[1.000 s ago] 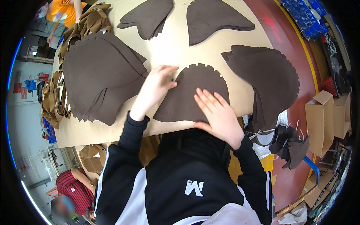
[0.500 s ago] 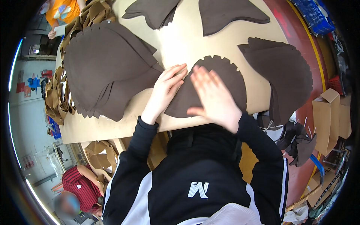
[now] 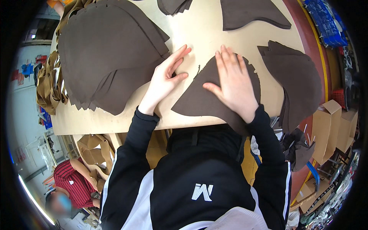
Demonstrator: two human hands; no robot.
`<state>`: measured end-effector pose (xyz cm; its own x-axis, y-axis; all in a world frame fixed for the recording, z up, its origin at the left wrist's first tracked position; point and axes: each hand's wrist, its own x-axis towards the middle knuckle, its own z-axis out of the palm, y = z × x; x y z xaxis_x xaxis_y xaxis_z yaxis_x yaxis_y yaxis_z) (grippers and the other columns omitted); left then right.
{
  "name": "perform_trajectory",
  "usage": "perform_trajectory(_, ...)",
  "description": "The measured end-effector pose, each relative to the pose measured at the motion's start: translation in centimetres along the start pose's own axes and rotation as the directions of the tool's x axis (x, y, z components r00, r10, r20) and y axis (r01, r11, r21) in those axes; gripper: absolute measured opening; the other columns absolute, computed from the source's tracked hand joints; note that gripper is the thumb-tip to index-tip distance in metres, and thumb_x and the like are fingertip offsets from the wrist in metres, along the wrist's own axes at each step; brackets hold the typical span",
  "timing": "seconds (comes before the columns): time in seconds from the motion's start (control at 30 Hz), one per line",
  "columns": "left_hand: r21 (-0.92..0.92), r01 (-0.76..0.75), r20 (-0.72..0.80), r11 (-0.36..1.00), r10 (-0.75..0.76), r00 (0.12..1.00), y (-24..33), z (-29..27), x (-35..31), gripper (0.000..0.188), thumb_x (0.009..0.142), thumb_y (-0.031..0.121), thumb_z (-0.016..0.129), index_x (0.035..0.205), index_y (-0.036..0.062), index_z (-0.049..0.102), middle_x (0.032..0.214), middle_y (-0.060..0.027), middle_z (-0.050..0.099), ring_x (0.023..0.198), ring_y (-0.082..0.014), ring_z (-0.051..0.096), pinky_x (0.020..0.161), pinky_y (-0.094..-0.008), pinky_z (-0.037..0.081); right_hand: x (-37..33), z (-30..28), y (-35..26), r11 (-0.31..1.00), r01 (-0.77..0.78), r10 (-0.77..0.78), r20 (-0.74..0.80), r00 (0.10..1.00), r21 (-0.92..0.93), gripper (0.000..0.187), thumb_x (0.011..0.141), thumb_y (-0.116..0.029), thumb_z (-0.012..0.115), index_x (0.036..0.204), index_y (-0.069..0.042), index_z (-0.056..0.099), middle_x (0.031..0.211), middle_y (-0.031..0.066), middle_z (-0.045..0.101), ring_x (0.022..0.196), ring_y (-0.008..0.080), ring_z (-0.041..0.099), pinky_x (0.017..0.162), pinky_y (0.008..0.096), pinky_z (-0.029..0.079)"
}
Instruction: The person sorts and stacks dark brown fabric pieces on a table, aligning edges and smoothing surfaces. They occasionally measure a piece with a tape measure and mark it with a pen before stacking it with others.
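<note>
A dark brown cut panel [image 3: 203,96], fabric or leather, lies at the table's near edge with notches along its curved side. Its near right corner reaches past the edge. Flat across the panel's right part rests my right hand [image 3: 235,82], fingers stretched and thumb apart. My left hand [image 3: 165,80] is off the panel, over the table to its left, with its fingers extended and nothing in them. Beside that hand spreads a big stack of similar dark brown panels [image 3: 103,53]. Another fanned stack of panels [image 3: 299,76] is to the right, overhanging the edge.
More dark panels [image 3: 253,15] lie on the table's far side. Tan folded pieces [image 3: 50,84] line its left edge. A person in a striped red shirt [image 3: 74,180] is at the lower left. Cardboard boxes [image 3: 326,130] and a blue crate [image 3: 326,23] stand right.
The panel has turned, and its near right corner now passes the table edge. My right hand has shifted right and away from me; my left hand has come off the panel with its thumb spread.
</note>
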<state>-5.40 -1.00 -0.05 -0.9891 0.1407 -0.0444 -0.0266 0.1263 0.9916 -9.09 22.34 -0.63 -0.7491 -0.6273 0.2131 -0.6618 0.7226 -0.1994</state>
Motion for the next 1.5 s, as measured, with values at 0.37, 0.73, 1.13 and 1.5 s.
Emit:
perform_trajectory(0.37,0.149,-0.033,0.070,0.988,0.023,0.997,-0.5,-0.6,0.1,0.064,0.083,-0.007,0.071,0.143,0.0045,0.053,0.148,-0.0111,0.052,0.140,-0.0205,0.045,0.118,-0.0353,0.033,-3.8,0.7,-8.0,0.938,0.237,-0.282,0.157,0.947,0.255,0.092,0.085,-0.063,0.061,0.147,0.002,0.042,0.156,0.0185,0.037,0.148,0.0265,0.031,0.122,0.0435,0.023)
perform_trajectory(0.73,0.329,-0.073,0.050,0.941,0.060,0.997,-0.1,-0.2,-0.2,0.057,0.078,-0.002,0.076,0.133,0.0076,0.063,0.139,-0.0093,0.061,0.130,-0.0223,0.056,0.110,-0.0345,0.042,-8.3,-6.3,-6.3,0.747,0.131,-0.191,0.022,0.981,0.652,0.040,0.081,-0.027,0.079,0.114,-0.007,0.069,0.116,0.0101,0.068,0.113,0.0271,0.062,0.104,0.0414,0.045)
perform_trajectory(1.13,0.064,-0.099,-0.077,0.993,0.104,0.992,0.2,-0.5,-0.2,0.044,0.085,-0.001,0.071,0.129,0.0046,0.065,0.129,-0.0068,0.065,0.120,-0.0164,0.060,0.097,-0.0278,0.048,-9.5,-3.6,-4.4,0.787,-0.491,0.484,0.119,0.867,0.373,0.062,0.071,-0.027,0.088,0.122,-0.007,0.061,0.137,0.0169,0.054,0.128,0.0332,0.049,0.103,0.0414,0.038)
perform_trajectory(1.5,0.719,-0.503,0.156,0.479,0.594,0.789,4.8,4.0,5.6,0.063,0.094,0.028,0.065,0.150,0.0087,0.044,0.156,-0.0093,0.042,0.148,-0.0328,0.031,0.120,-0.0468,0.026,-3.9,-2.9,5.2,0.944,-0.270,0.311,-0.242,0.919,0.189,0.027,0.089,-0.015,0.071,0.114,-0.005,0.069,0.095,0.0119,0.064,0.089,0.0309,0.061,0.082,0.0389,0.049)
